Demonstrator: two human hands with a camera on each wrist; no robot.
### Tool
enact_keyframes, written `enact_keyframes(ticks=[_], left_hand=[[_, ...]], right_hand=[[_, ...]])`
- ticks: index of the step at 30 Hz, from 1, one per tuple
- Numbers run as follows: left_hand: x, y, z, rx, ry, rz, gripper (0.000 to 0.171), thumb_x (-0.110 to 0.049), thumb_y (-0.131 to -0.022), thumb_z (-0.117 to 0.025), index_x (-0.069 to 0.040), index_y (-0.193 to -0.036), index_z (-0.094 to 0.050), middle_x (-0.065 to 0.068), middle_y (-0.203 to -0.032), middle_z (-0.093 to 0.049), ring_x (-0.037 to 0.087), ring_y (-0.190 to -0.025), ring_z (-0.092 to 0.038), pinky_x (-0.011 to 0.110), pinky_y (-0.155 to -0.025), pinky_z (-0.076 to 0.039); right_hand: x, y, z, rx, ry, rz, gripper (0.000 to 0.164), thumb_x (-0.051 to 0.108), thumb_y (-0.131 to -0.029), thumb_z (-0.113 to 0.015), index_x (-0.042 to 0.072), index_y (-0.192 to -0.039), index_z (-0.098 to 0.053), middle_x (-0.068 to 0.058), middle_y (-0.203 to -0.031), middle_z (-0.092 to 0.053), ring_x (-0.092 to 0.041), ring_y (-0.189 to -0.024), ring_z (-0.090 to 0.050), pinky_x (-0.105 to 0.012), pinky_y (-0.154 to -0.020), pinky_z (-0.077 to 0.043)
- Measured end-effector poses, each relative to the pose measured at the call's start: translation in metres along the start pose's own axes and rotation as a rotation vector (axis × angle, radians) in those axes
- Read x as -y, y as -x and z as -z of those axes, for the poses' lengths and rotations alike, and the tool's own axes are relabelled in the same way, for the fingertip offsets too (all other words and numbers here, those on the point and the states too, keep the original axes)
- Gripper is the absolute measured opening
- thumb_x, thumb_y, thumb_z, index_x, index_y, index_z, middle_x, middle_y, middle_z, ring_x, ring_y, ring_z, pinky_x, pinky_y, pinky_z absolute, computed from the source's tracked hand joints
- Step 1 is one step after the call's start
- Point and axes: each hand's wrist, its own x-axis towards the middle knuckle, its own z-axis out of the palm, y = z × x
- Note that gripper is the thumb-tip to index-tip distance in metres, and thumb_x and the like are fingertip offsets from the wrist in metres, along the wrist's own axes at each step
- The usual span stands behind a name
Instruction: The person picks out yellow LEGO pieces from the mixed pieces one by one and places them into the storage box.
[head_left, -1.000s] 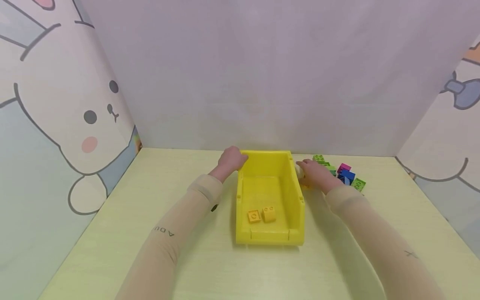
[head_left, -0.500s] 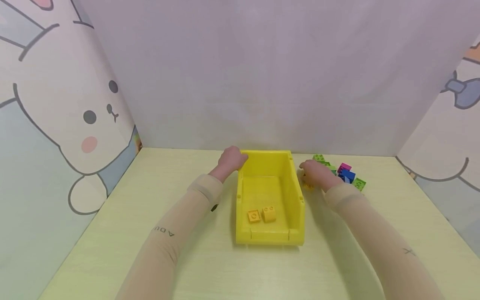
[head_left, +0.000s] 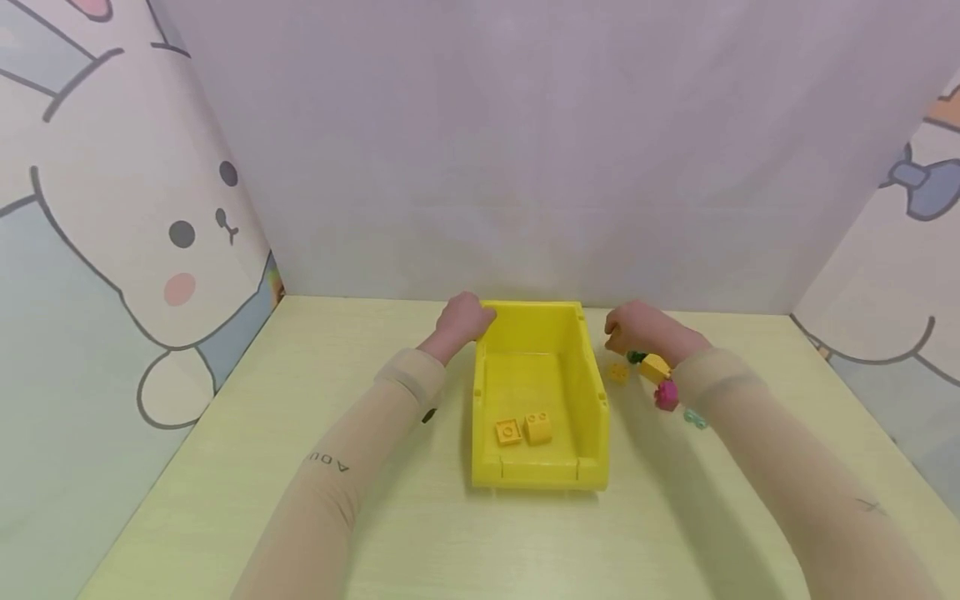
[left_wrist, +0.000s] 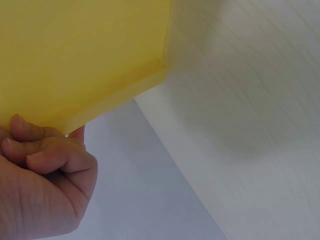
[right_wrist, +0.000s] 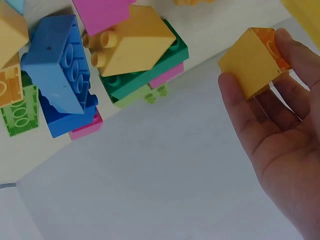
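A yellow plastic bin (head_left: 491, 462) stands in the middle of the table with two orange-yellow toy blocks (head_left: 537, 427) lying inside near its front. My left hand (head_left: 465, 317) grips the bin's far left corner; the left wrist view has its curled fingers (left_wrist: 65, 155) against the yellow wall. To the right of the bin, my right hand (head_left: 647, 329) pinches an orange-yellow toy building block (right_wrist: 250, 62) between thumb and fingers, above the table. That block is hidden by the hand in the head view.
Several loose toy blocks lie under and beside the right forearm: a magenta block (head_left: 666, 396), a yellow block (head_left: 656, 368), and a pale teal piece (head_left: 695, 418). Blue blocks (right_wrist: 57, 65) and a dark green block (right_wrist: 145, 75) show in the right wrist view. A curtain (head_left: 480, 150) hangs behind.
My right hand has moved from beside the bin to slightly right and back, and it holds a block. Its forearm now covers other blocks, while nearer ones show. The left hand has not moved.
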Motion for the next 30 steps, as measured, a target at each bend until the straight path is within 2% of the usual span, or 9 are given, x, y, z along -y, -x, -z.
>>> enact_keyframes(ticks=[10, 15, 22, 30], left_hand=[[-0.002, 0.000, 0.000, -0.012, -0.019, -0.019, 0.042, -0.027, -0.092, -0.047, -0.011, -0.054, -0.040, -0.002, -0.049, -0.034, 0.012, -0.039, -0.028, 0.023, -0.040, -0.024], [0.000, 0.002, 0.000, 0.002, -0.010, -0.023, 0.042, -0.026, -0.093, -0.047, -0.010, -0.054, -0.040, -0.001, -0.049, -0.034, 0.012, -0.039, -0.027, 0.023, -0.041, -0.024], [-0.001, 0.003, -0.002, -0.010, -0.011, -0.024, 0.044, -0.026, -0.093, -0.047, -0.010, -0.053, -0.039, -0.001, -0.048, -0.034, 0.012, -0.039, -0.028, 0.023, -0.040, -0.024], [0.001, 0.000, -0.005, -0.017, -0.001, -0.023, 0.043, -0.025, -0.093, -0.048, -0.010, -0.054, -0.040, -0.001, -0.048, -0.034, 0.012, -0.039, -0.028, 0.023, -0.040, -0.025]], right_hand=[[0.018, 0.021, 0.028, 0.019, 0.033, 0.074, 0.028, 0.018, -0.086, -0.069, 0.000, -0.107, -0.065, -0.007, -0.092, -0.067, -0.020, -0.078, -0.061, -0.040, -0.080, -0.054], [0.028, 0.028, 0.038, -0.039, 0.057, 0.130, 0.027, 0.018, -0.085, -0.070, 0.001, -0.105, -0.065, -0.010, -0.096, -0.066, -0.020, -0.079, -0.059, -0.040, -0.080, -0.053], [0.039, 0.037, 0.051, -0.116, 0.049, 0.203, 0.019, 0.024, -0.089, -0.065, 0.007, -0.098, -0.065, 0.000, -0.081, -0.063, -0.016, -0.070, -0.055, -0.034, -0.073, -0.052], [0.069, 0.054, 0.060, -0.199, 0.124, 0.290, 0.017, 0.027, -0.091, -0.063, 0.010, -0.093, -0.064, 0.002, -0.079, -0.060, -0.015, -0.069, -0.053, -0.033, -0.073, -0.051]])
